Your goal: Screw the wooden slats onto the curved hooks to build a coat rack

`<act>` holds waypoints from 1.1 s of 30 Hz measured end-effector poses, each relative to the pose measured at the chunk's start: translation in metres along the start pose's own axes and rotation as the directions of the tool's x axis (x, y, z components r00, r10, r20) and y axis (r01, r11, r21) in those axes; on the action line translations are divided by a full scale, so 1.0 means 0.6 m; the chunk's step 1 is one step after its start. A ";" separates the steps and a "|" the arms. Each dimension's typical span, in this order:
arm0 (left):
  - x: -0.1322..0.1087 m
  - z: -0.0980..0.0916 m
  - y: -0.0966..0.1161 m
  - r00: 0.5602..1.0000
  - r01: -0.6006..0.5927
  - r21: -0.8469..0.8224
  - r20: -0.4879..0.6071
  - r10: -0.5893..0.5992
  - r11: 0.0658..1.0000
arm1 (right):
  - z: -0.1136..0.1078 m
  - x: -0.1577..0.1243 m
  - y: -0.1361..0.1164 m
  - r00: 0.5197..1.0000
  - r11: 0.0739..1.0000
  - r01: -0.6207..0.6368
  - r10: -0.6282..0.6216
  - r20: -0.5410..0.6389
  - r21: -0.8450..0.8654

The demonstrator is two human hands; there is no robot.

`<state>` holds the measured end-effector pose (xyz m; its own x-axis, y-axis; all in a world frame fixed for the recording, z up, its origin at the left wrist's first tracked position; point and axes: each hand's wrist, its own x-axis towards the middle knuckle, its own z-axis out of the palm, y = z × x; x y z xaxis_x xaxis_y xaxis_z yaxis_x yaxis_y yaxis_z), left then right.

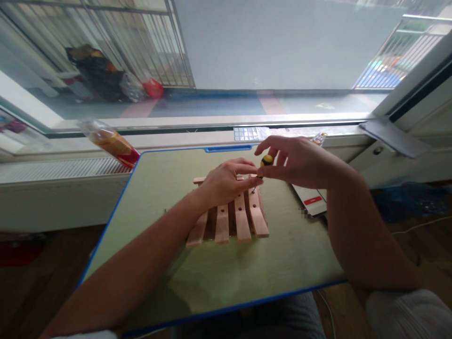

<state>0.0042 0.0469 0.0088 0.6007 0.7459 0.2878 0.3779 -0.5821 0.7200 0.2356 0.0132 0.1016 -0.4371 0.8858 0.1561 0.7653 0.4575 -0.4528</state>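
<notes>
A broad window [268, 47] spans the background, with a concrete-grey wall and railings beyond the glass. Before it stands a small table [293, 259], its pale green top edged in blue. The wooden slatted piece [243, 228] lies near the middle of this top; four slats are seen side by side, running toward the person, with dark round holes in several. The right hand [298, 160] arches over the far right part of the piece, thumb against the screwdriver's handle and the other fingers curved loosely about it; whether they press firmly cannot be told. The left hand [228, 181] lies across the slats, its thumb and forefinger pinching the screwdriver just below the handle. A bottle [115, 147] with a red and yellow label leans beyond the table's far left corner. A white flat item [310, 200] bearing a red label lies partly hidden by the right forearm. The screwdriver [267, 160], black and yellow, slants downward, its shaft reaching a hole in the rightmost slat.
</notes>
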 end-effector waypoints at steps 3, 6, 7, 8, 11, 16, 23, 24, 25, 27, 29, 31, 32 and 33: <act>0.001 0.001 -0.004 1.000 0.011 0.003 -0.004 -0.011 1.000 | -0.008 -0.003 0.002 0.997 0.996 0.056 -0.060 0.053 0.068; 0.001 0.002 -0.005 1.000 0.015 0.031 0.001 -0.015 0.999 | -0.007 0.000 0.004 0.998 0.998 0.045 -0.046 0.032 0.042; 0.001 0.002 -0.004 1.000 0.012 0.045 0.003 -0.012 0.999 | -0.005 0.002 0.004 0.999 0.999 0.040 -0.040 0.015 0.016; 0.001 0.002 -0.003 1.000 0.008 0.056 0.007 -0.008 0.998 | -0.002 0.003 0.005 0.999 0.999 0.034 -0.034 -0.006 -0.011; 0.001 0.002 0.001 1.000 0.004 0.072 0.007 -0.005 0.997 | 0.005 0.006 0.003 0.998 0.998 -0.002 -0.003 -0.064 -0.067; 0.001 0.001 0.005 1.000 0.019 0.084 0.008 -0.020 0.996 | 0.013 0.005 -0.005 0.991 0.992 -0.082 0.071 -0.116 -0.091; 0.000 0.004 0.005 1.000 0.007 0.065 -0.007 -0.006 0.998 | 0.018 0.011 0.000 0.977 0.972 -0.149 0.117 -0.176 -0.181; 0.000 0.005 0.005 1.000 0.007 0.064 -0.010 -0.007 0.998 | 0.018 0.012 0.001 0.975 0.970 -0.154 0.119 -0.185 -0.190; 0.000 0.006 0.004 1.000 0.008 0.063 -0.011 -0.007 0.998 | 0.020 0.012 0.002 0.974 0.968 -0.157 0.119 -0.193 -0.196; 0.000 0.007 0.002 1.000 0.015 0.066 -0.014 -0.014 0.998 | 0.023 0.014 0.003 0.971 0.965 -0.163 0.120 -0.208 -0.206; 0.000 0.008 0.001 1.000 0.026 0.073 -0.020 -0.025 0.997 | 0.026 0.015 0.003 0.968 0.962 -0.177 0.132 -0.215 -0.206; 0.000 0.007 0.001 0.999 0.031 0.078 -0.016 -0.029 0.997 | 0.028 0.016 0.001 0.968 0.963 -0.191 0.152 -0.199 -0.190; -0.001 0.006 0.002 1.000 0.028 0.078 -0.010 -0.027 0.997 | 0.027 0.016 0.001 0.970 0.964 -0.194 0.160 -0.185 -0.181; -0.001 0.004 0.003 1.000 0.024 0.077 -0.002 -0.024 0.997 | 0.025 0.015 0.001 0.972 0.966 -0.193 0.164 -0.170 -0.173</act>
<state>0.0063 0.0447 0.0080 0.5898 0.7603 0.2722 0.4455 -0.5874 0.6756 0.2247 0.0203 0.0896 -0.2188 0.9490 0.2270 0.9051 0.2843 -0.3161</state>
